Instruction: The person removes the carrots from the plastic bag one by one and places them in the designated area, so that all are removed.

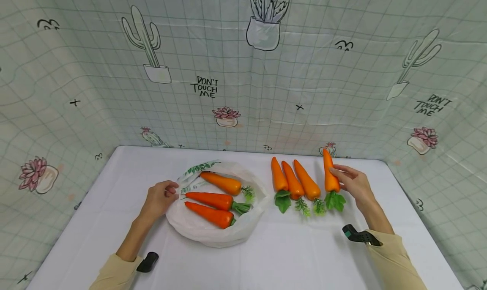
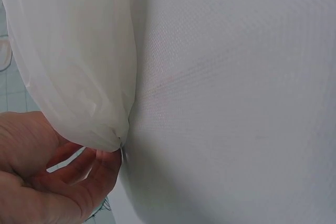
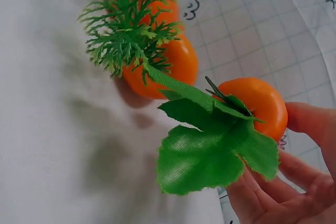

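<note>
My right hand [image 1: 354,182] holds an orange toy carrot [image 1: 329,178] by its side, thumb and fingers around it. In the right wrist view its broad green cloth leaves [image 3: 202,156] hang toward the camera. At the left, my left hand [image 1: 157,201] pinches the edge of a white plastic bag [image 1: 201,236]; the left wrist view shows the fingertips at a gathered corner of the bag [image 2: 79,61]. Inside the opened bag lie three toy carrots: an orange one [image 1: 222,182] at the back and two redder ones [image 1: 209,200] in front, tips pointing left.
Between the bag and my right hand, three more carrots lie side by side: one leafy carrot [image 1: 279,178], a middle one [image 1: 293,182] and one with feathery greens [image 1: 307,182]. A white cloth covers the table [image 1: 289,256]. Patterned fabric [image 1: 243,83] rises behind its back edge.
</note>
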Action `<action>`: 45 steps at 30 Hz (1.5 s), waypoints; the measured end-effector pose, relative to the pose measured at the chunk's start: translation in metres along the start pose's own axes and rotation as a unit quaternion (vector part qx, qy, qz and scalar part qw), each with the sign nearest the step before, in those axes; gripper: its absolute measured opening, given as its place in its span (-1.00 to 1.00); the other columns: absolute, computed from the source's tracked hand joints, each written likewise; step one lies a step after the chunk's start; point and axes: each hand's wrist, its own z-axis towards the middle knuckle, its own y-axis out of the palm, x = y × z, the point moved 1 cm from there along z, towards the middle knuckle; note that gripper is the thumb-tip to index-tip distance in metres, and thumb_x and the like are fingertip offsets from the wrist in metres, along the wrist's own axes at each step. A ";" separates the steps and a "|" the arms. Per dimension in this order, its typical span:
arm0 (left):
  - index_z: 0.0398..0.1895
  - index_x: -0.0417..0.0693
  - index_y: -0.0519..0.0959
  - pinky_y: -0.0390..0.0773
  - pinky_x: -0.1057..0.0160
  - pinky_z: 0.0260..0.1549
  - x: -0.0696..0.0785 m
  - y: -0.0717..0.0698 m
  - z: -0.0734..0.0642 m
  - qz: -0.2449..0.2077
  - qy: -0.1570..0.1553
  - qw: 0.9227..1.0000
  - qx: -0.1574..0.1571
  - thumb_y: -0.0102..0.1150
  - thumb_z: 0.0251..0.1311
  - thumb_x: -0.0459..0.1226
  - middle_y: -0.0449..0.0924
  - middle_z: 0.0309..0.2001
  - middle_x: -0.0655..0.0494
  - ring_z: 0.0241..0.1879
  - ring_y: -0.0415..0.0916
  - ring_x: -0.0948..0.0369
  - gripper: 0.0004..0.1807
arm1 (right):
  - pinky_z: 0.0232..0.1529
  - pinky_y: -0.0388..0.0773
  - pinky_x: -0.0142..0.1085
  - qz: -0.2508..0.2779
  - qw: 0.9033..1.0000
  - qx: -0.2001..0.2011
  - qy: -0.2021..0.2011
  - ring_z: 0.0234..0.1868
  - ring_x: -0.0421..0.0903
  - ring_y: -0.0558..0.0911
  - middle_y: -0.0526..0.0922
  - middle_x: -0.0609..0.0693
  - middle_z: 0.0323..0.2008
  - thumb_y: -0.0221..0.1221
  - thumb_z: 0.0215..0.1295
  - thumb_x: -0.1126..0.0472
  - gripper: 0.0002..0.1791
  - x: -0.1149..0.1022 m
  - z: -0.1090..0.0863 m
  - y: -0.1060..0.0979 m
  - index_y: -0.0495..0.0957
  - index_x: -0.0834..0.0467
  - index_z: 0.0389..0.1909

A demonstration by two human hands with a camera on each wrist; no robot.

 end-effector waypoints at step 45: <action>-0.04 -0.48 0.58 0.60 0.20 -0.26 0.003 -0.001 -0.002 -0.002 0.002 1.000 -0.001 0.25 0.25 -0.54 0.55 -0.30 -0.15 -0.30 0.53 0.05 -0.77 | 0.19 0.55 0.09 -0.123 0.988 -0.021 -0.096 0.17 0.30 0.58 0.61 0.38 0.14 0.24 0.47 0.06 -0.44 -0.002 -0.004 0.025 0.49 0.42 0.26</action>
